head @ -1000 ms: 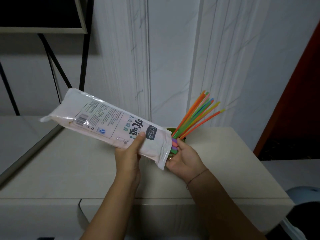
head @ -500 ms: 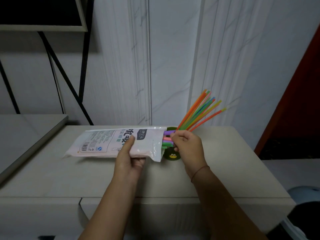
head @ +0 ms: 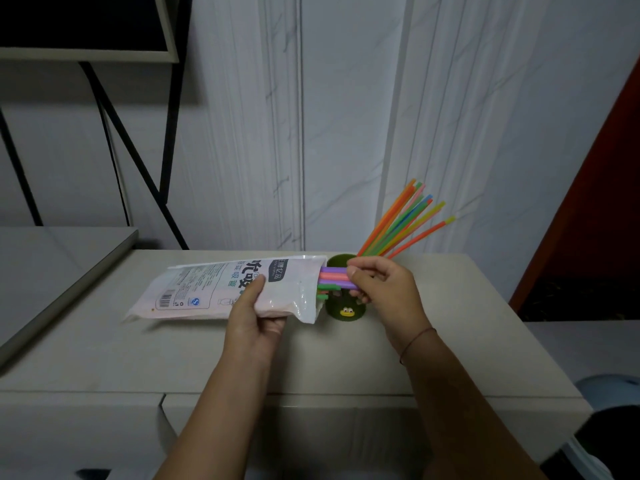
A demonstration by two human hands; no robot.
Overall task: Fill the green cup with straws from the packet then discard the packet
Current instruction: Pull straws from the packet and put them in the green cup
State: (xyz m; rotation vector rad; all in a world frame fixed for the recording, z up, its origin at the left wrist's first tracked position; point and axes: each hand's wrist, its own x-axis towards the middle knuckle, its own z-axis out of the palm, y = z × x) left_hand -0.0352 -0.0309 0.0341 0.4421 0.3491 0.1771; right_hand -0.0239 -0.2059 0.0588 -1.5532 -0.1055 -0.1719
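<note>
Two hands: both busy, one view only (head cam).
Head view, L hand [head: 254, 315]: clamped on packet [head: 228, 289] near its open end, thumb on top, fingers under. Packet lies roughly level just above the cabinet top [head: 104, 358], long axis left-right, mouth facing right.
Head view, R hand [head: 379, 289]: fingertips [head: 353, 271] pinched on a bunch of straw ends [head: 334, 277] (purple, pink, green) poking out of the packet mouth.
Green cup [head: 346, 311]: upright on cabinet top, right behind/below the packet mouth, partly hidden by R hand. Small yellow face on its front.
Straws in cup [head: 403, 225]: a fan already standing in it, leaning up and to the right.
Key relation: bunch axis runs left-right, in line w/ packet; R hand sits at the free ends, so pull goes straight right, away from L hand. Cup is just under R hand, nearer R than L.
Step (my read): drawing next bunch out; then tip upright, drop in cup.
Progress: partway; packet looks part full, not yet discarded.
Risk: pulled bunch could knock the cup or the leaning straws.
</note>
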